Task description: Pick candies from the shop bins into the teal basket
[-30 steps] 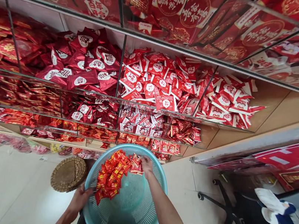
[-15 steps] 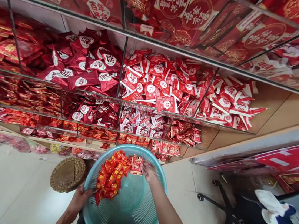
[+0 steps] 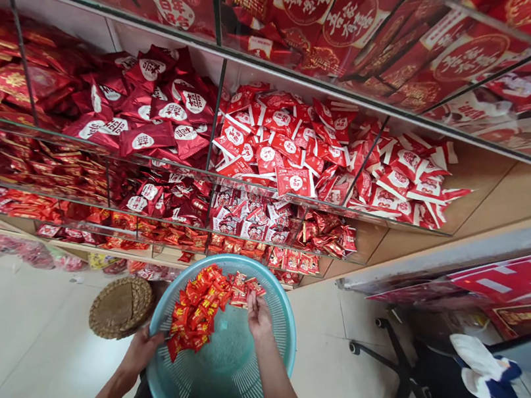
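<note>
Holding: left hand (image 3: 142,350) clamped on the near-left rim of the round teal plastic basket (image 3: 238,381)
Right hand (image 3: 258,316): inside the basket, fingers closed on small red candy packets (image 3: 245,288) at the far side
Pile: red packets (image 3: 196,312) heaped left in basket
Beyond: glass shelves (image 3: 276,195) of red wrapped sweets
Left: round woven mat (image 3: 122,307) on floor
</note>
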`<move>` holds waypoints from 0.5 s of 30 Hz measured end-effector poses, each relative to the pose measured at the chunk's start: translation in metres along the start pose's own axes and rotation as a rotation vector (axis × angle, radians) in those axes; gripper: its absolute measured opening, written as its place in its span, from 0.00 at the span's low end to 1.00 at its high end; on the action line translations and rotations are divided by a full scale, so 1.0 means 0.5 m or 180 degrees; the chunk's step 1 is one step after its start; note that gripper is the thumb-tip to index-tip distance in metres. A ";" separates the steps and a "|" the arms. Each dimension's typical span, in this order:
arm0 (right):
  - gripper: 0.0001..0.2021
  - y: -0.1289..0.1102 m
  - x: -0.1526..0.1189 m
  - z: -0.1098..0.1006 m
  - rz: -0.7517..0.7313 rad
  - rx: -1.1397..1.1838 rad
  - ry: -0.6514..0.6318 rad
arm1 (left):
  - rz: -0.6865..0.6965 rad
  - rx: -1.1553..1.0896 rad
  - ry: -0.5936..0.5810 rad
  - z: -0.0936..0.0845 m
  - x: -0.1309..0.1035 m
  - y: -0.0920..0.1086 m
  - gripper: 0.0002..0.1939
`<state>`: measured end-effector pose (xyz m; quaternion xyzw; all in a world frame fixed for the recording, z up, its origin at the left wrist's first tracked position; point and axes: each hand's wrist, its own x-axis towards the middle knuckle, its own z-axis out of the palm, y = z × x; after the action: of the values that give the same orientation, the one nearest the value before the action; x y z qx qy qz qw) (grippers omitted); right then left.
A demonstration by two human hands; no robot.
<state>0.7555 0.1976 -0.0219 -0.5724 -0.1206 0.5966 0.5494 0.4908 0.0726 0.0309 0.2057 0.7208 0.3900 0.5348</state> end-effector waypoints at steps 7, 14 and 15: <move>0.17 0.033 -0.004 0.039 -0.0085 -0.0602 -0.0024 | 0.0053 0.0029 0.0102 -0.001 0.001 -0.007 0.08; 0.19 0.051 -0.025 0.043 0.0102 -0.1141 -0.0014 | 0.0058 0.0021 0.0041 0.001 0.000 0.000 0.08; 0.20 0.050 -0.030 0.042 0.0090 -0.1281 -0.0030 | 0.0050 0.0027 0.0035 0.000 0.001 -0.001 0.08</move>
<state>0.7215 0.1869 -0.0265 -0.6695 -0.2319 0.5708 0.4149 0.4909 0.0729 0.0303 0.2115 0.7237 0.3922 0.5270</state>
